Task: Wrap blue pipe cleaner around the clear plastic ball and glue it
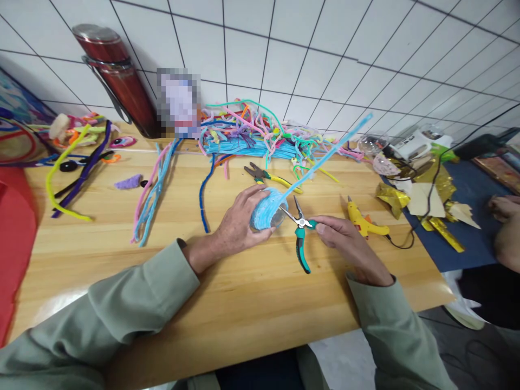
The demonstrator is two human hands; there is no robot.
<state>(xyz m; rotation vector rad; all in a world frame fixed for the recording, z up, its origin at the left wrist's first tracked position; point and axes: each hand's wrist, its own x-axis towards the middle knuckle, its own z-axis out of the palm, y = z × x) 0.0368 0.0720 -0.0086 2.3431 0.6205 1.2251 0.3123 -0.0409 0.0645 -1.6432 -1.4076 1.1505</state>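
My left hand [244,219] is closed round a small cup wrapped in blue pipe cleaner [264,210], tilted so that its open end faces right. A long blue pipe cleaner [325,157] sticks up and right from its rim. By one green handle, my right hand [339,238] grips a pair of needle-nose pliers [301,223]. The pliers' jaws stand apart, one tip at the cup's rim, and the other handle hangs loose below. Behind the cup lie yellow-handled pliers [272,177] on the wooden table [244,303].
A yellow glue gun [363,219] with a black cord lies to the right. Pipe cleaners [252,135] are heaped against the tiled wall. A red thermos [117,81] stands at back left. Gold foil scraps [392,199] and another person's hand [506,211] are at the right.
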